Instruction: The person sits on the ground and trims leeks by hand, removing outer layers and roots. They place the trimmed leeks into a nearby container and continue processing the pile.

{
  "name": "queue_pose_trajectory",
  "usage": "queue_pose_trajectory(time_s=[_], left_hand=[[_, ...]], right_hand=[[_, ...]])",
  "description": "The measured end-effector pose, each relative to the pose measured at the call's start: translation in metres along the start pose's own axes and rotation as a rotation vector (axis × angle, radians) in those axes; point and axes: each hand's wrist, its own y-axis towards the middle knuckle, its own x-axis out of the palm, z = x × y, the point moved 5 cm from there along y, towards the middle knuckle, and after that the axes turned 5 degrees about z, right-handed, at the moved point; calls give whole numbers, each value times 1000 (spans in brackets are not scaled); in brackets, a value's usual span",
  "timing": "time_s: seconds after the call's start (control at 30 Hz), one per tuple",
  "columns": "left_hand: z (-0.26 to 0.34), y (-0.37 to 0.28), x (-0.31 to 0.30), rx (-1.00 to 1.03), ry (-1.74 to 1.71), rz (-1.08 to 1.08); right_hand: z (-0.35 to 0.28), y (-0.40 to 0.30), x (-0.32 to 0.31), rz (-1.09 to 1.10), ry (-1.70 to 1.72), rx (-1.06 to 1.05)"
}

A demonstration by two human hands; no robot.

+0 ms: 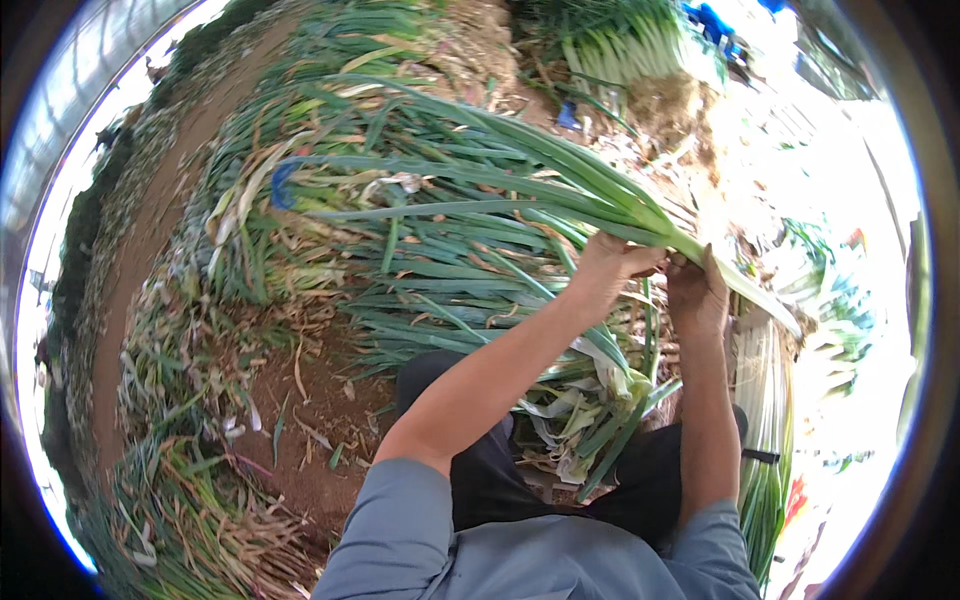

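Note:
A long green onion (686, 244) with a white stalk and several green leaves lies slantwise across both hands, its root end at the right. My left hand (611, 268) is at the lower part of the leaves, its fingertips pinched beside the stalk. My right hand (697, 289) grips the pale stalk from below. The fingertips of both hands nearly meet, and what they pinch is too small to tell. Stripped leaves (592, 405) hang and lie between the knees, below the hands.
A wide heap of green onions (442, 292) spreads in front and to the left. Beside my right leg stands a bundle of pale stalks (757, 375) with a dark band. Another bundle (630, 52) is at the top. Leaf waste (202, 517) covers soil at lower left.

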Motion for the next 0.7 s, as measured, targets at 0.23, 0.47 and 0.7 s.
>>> queue_pose_trajectory(time_s=[0.23, 0.47, 0.7], left_hand=[[-4, 2, 3, -21, 3, -40], [-9, 6, -8, -61, -86, 54], [-3, 3, -8, -44, -138, 124]], right_hand=[[-16, -14, 12, 73, -92, -28], [-14, -15, 14, 44, -144, -5], [-15, -12, 11, -99, -162, -64]])
